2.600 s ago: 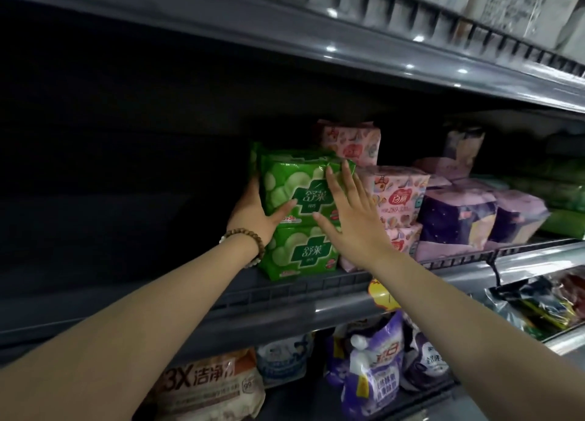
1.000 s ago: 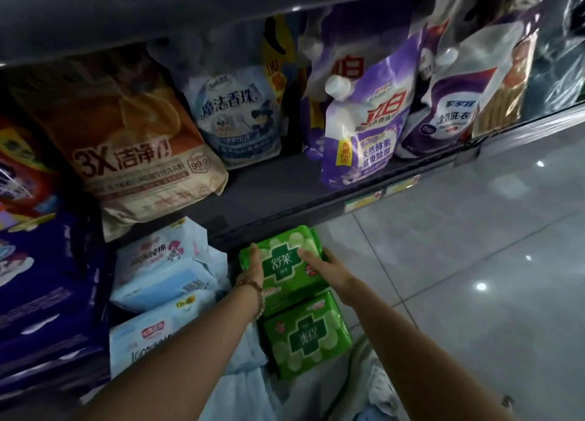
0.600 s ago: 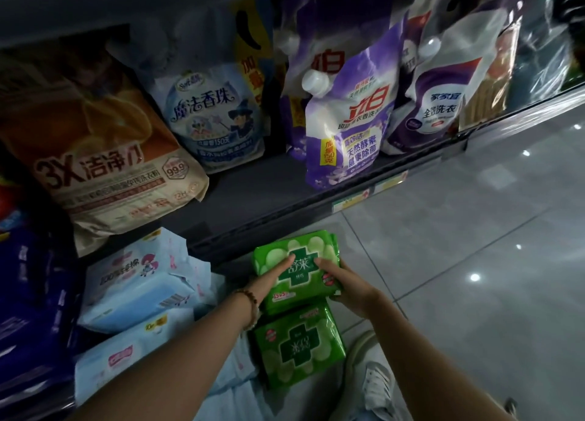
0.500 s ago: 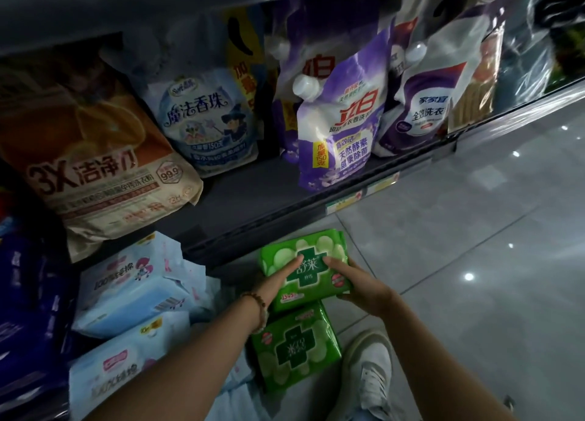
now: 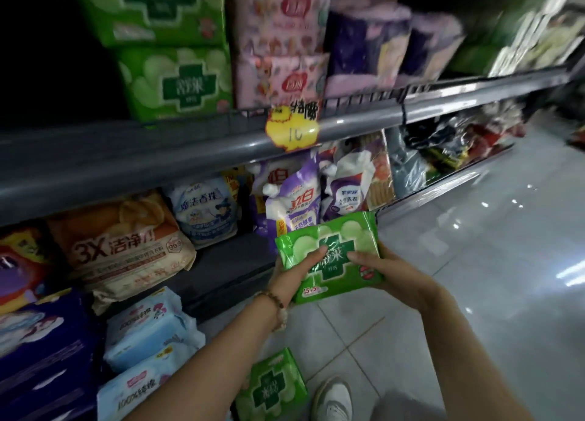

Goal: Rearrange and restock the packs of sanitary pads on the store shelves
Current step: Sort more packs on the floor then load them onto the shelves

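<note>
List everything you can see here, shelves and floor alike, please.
held pad pack: one, green, lifted mid-frame
floor pad pack: one, green, on the floor tiles, bottom centre
shelf pad packs: two, green, stacked, upper shelf left
pink pad packs: at least two, pink, stacked right of those
purple packs: count blurred, purple, upper shelf further right
price tag: one, yellow, upper shelf edge
detergent pouches: two, purple-white, lower shelf
light blue packs: two, pale blue, bottom left
shoe: one, white, floor
left hand: grips held pad pack's left side
right hand: grips its right side
</note>
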`<state>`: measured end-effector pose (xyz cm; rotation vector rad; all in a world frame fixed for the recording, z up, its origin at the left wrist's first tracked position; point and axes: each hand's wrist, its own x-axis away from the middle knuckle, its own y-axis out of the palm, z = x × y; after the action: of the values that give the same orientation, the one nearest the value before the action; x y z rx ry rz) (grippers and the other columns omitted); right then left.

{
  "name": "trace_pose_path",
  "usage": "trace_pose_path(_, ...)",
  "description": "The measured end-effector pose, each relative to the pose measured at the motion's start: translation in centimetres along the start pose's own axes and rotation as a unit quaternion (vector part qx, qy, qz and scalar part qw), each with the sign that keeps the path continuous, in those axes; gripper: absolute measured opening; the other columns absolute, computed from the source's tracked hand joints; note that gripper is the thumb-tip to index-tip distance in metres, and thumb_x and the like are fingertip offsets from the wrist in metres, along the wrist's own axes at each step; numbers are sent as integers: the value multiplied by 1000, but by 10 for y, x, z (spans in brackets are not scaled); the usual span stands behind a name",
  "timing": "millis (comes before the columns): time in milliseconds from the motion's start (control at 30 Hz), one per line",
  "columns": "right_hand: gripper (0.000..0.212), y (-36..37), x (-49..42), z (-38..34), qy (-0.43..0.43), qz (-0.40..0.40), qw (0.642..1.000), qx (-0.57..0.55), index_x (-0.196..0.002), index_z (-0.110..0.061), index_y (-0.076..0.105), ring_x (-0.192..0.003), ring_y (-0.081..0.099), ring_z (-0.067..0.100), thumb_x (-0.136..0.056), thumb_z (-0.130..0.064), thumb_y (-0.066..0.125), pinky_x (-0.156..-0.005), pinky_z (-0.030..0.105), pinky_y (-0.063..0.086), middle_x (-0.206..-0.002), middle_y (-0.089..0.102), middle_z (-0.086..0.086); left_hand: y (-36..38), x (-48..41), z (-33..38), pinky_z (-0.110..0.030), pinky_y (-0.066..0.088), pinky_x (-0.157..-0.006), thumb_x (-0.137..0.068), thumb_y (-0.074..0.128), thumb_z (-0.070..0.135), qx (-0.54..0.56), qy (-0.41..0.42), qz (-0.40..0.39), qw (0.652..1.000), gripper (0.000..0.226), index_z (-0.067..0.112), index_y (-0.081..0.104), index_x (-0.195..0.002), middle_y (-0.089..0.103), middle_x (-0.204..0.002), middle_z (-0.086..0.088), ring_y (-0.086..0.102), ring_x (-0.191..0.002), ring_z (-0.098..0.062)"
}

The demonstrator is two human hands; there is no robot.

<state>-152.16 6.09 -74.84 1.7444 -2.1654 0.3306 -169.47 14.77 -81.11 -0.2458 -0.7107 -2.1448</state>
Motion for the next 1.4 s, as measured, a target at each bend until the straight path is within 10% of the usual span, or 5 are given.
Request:
trace_pose_path(300,107,30,93,-117,-209,61,975,45,-137,-31,45,-111,65,24,-43,-52,94,-101,48,47,-123,67,0,58,112,136,-42,52,-93,-55,88,44,-70,208,-23,975,68,23,63,-115,72,-108,2,69,-101,-19)
trace_pose_path(800,85,158,58,-253,-398,21,911,105,-128,-31,42,-87,63,-15,-60,-19,92,-67,4,47,-92,70,-20,-11,190,301,-16,53,-79,-59,86,49,-233,507,130,820,76,34,48,-123,60,-121,3,63,-103,-2)
trace_pose_path(1000,90,187,-12,-310,-426,-25,895,133,-131,-28,45,-95,66,-4,-51,-23,85,-70,12,52,-101,71,-18,-50,160,360,-41,55,-87,-46,84,64,-231,533,181,794,86,29,54,-119,64,-117,-1,66,-103,-12)
trace_pose_path(1133,84,199,-56,-347,-434,-55,887,147,-125,-33,48,-100,67,3,-49,-34,85,-80,20,54,-105,71,-15,-61,141,392,-30,57,-78,-42,81,57,-213,509,224,803,65,33,62,-100,73,-89,17,68,-84,1)
trace_pose_path(1400,96,203,-122,-364,-476,47,835,273,-142,-29,29,-127,49,11,-62,-56,77,-100,17,42,-129,50,-17,-100,92,421,-22,53,-75,-35,65,78,-280,385,300,827,102,23,59,-121,68,-108,6,65,-90,-7)
